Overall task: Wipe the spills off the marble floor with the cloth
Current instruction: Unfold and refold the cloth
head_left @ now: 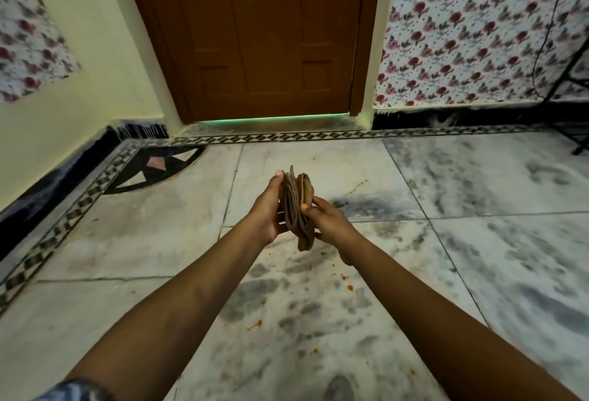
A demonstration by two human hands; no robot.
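A folded brown cloth (298,206) stands on edge between both my hands, held out in front of me above the marble floor (478,241). My left hand (266,209) grips its left side, thumb up at the top. My right hand (328,223) holds its right side, thumb pressed on the folds. Small orange spill spots lie on the floor below: one (350,287) right of my right forearm, one (256,324) between my arms, and a thin orange streak (358,186) beyond the cloth.
A shut brown door (264,34) stands straight ahead behind a patterned tile border (255,137). Floral-papered wall (478,34) is on the right, with a black stand leg (570,81) and cable. A pale yellow wall (95,50) closes the left.
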